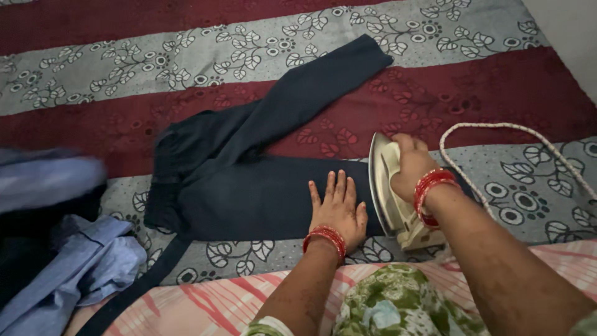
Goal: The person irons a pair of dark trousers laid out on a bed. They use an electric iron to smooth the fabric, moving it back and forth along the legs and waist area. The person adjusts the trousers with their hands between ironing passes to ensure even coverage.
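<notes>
One view only – head cam, worn by the person, looks steeply down and fwd over own lap, close to both forearms, left hand (337,211) and right hand (411,167) at lower centre, patterned bedspread (186,56) fills top, far edge cropped – no 2nd view to overlap

Bedcover (485,87) lies open beyond the trousers (261,186); clothes pile (56,249) crowds left.
</notes>
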